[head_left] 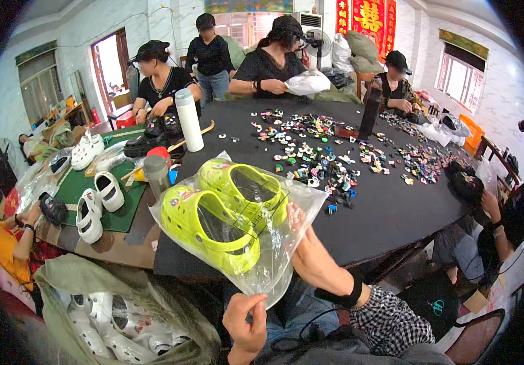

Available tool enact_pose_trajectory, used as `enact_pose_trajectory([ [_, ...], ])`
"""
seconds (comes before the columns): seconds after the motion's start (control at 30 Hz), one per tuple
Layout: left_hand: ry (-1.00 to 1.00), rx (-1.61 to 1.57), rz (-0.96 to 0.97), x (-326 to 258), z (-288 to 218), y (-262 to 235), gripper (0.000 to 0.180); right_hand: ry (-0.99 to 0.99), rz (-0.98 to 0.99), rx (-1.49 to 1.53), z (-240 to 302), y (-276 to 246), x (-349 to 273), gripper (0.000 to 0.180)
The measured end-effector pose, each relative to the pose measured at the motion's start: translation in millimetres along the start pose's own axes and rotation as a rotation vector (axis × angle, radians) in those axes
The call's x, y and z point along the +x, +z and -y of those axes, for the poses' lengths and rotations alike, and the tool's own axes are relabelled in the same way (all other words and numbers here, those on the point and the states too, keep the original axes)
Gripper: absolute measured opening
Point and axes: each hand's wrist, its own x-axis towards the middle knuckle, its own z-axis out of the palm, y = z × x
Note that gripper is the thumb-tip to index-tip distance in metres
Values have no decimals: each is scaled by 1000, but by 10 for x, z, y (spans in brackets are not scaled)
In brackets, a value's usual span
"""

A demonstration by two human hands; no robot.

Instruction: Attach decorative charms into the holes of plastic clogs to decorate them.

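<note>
A pair of lime-green clogs (204, 222) lies inside a clear plastic bag (274, 258), held up over the near edge of the black table. My left hand (247, 322) is closed, pinching the bag's lower edge between thumb and finger. On the right side of the bag, my right hand (298, 228) grips the bagged clogs near one shoe; the plastic and the shoe partly hide its fingers. Small charms show on the clogs, and dark lines are printed on the bag.
Many small colourful charms (317, 152) cover the black table (213, 125). A white bottle (189, 121) and a grey tumbler (157, 176) stand beyond the bag. White clogs (88, 216) sit on a green mat at left. An open sack (55, 286) holds bagged white clogs. Several people surround the table.
</note>
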Motion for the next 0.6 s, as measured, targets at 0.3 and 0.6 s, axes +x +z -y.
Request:
enact_pose_trajectory([
  [0.3, 331, 0, 8, -43, -178, 229, 12, -498, 282, -259, -53, -154, 581, 35],
  [0.6, 303, 37, 297, -241, -166, 290, 20, -400, 528, -354, 314, -363, 517, 32],
])
